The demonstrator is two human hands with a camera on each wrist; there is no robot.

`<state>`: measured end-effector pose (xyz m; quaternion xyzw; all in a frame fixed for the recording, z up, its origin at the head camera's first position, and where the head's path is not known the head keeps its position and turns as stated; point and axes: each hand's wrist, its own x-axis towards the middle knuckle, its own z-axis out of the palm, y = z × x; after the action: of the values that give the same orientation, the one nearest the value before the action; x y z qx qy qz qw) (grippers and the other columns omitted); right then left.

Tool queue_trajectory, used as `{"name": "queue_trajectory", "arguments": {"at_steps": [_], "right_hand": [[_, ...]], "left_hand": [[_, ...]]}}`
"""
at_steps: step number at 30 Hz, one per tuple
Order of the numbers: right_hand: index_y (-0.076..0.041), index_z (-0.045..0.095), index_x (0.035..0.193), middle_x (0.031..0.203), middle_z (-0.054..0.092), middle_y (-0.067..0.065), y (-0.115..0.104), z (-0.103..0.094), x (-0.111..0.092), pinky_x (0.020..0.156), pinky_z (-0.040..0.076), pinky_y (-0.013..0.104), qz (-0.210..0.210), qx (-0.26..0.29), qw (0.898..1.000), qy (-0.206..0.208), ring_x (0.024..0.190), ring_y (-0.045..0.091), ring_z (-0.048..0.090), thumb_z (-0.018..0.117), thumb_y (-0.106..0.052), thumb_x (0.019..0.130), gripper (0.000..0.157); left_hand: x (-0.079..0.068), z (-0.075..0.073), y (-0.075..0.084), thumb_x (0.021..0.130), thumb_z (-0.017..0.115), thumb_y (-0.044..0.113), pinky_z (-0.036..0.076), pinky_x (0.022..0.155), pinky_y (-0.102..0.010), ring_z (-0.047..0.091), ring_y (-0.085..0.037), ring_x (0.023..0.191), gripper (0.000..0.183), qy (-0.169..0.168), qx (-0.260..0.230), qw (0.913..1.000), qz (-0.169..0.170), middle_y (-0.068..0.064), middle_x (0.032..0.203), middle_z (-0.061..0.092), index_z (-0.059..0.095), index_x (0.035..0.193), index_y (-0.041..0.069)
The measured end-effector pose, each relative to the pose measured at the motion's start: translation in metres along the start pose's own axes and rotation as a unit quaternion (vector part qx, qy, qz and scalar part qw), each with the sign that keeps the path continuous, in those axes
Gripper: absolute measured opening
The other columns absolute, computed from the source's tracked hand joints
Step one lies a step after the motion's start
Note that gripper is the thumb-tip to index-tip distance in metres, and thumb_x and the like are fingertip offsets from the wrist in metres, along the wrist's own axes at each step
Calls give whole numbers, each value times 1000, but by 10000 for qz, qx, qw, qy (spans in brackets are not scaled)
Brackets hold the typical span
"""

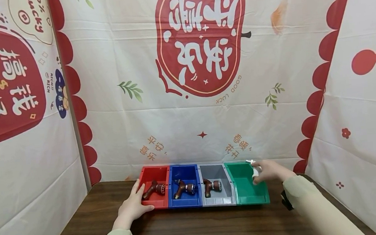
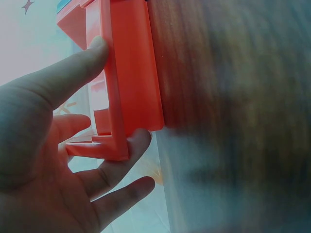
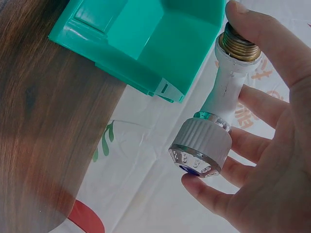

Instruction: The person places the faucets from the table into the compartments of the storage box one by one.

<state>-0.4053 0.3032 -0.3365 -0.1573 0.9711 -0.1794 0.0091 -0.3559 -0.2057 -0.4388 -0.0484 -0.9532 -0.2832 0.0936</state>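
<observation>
My left hand [image 1: 132, 207] grips the near left corner of a red bin [image 1: 161, 173]. In the left wrist view its thumb lies on the front wall, with fingers around the side wall. My right hand [image 1: 270, 170] holds a white tap [image 3: 224, 92] over the right side of a green bin [image 1: 248, 195]. The right wrist view shows the tap's brass threaded end [image 3: 238, 44] by the thumb and its ribbed silver knob [image 3: 201, 144] toward the little finger. Dark brown taps lie in the red bin, in the blue bin [image 1: 184, 171] and in the grey bin [image 1: 214, 170].
Joined side by side, the bins stand at the far edge of a dark wooden table [image 1: 197, 228]. Behind them hangs a white printed cloth [image 1: 181, 121] with red scalloped borders, and more cloth rises at both sides.
</observation>
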Motion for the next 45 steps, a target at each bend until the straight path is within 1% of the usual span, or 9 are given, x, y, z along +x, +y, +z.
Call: {"name": "queue_trajectory", "arguments": {"at_steps": [9, 14, 19, 23, 27, 34, 39, 45], "right_hand": [[2, 54, 134, 129, 55, 27, -2, 2, 6, 86, 46, 65, -45, -92, 9999, 0, 110, 44, 53, 85, -27, 73, 74], [1, 54, 134, 129, 55, 26, -3, 5, 9, 86, 46, 64, 6, -63, 10000, 8, 109, 40, 54, 85, -26, 73, 74], [1, 54, 134, 128, 56, 25, -3, 8, 13, 86, 47, 62, -7, -74, 10000, 1, 104, 36, 56, 86, -26, 71, 75], [1, 53, 135, 129, 56, 25, -4, 9, 14, 86, 47, 61, 20, -41, 10000, -5, 106, 37, 56, 86, -25, 72, 76], [0, 53, 136, 131, 55, 24, -6, 11, 16, 88, 47, 61, 58, -4, 10000, 5, 112, 39, 54, 86, -25, 72, 76], [4, 54, 133, 129, 56, 26, -10, 14, 17, 88, 47, 60, -166, -177, 9997, 21, 110, 40, 55, 85, -24, 73, 74], [3, 55, 133, 128, 57, 25, -12, 15, 19, 88, 48, 58, -161, -263, 9995, 59, 107, 37, 57, 86, -25, 72, 74], [4, 55, 133, 128, 56, 26, -16, 17, 19, 89, 47, 59, -215, -275, 9994, 83, 110, 40, 55, 86, -25, 71, 74]], "left_hand": [[1, -2, -1, 74, 81, 39, 41, 88, -69, 49, -48, 119, 95, -14, -15, 10000, -42, -13, 160, 13, 35, 150, 5], [0, -2, 0, 74, 81, 40, 41, 87, -69, 50, -48, 118, 95, -18, 11, 10000, -2, -13, 160, 13, 36, 149, 4], [0, -3, 1, 74, 81, 40, 41, 87, -70, 50, -48, 117, 94, -8, 26, 10000, 9, -13, 160, 13, 36, 149, 4], [0, -2, 1, 74, 81, 39, 41, 87, -69, 51, -48, 117, 94, -7, 10, 10000, -3, -13, 160, 13, 36, 149, 4], [1, -1, 0, 75, 81, 39, 40, 89, -69, 50, -47, 118, 94, -16, -19, 10000, -57, -12, 160, 13, 35, 149, 5], [1, 2, -3, 75, 81, 37, 40, 88, -69, 50, -47, 118, 93, -65, -42, 9999, -135, -11, 161, 12, 35, 150, 6], [1, 2, -3, 75, 81, 37, 40, 88, -69, 50, -47, 119, 93, -53, -46, 9999, -132, -11, 161, 12, 35, 150, 6], [1, 1, -1, 75, 81, 37, 41, 89, -68, 50, -46, 119, 93, -51, -58, 9999, -145, -11, 161, 12, 35, 150, 6]]}}
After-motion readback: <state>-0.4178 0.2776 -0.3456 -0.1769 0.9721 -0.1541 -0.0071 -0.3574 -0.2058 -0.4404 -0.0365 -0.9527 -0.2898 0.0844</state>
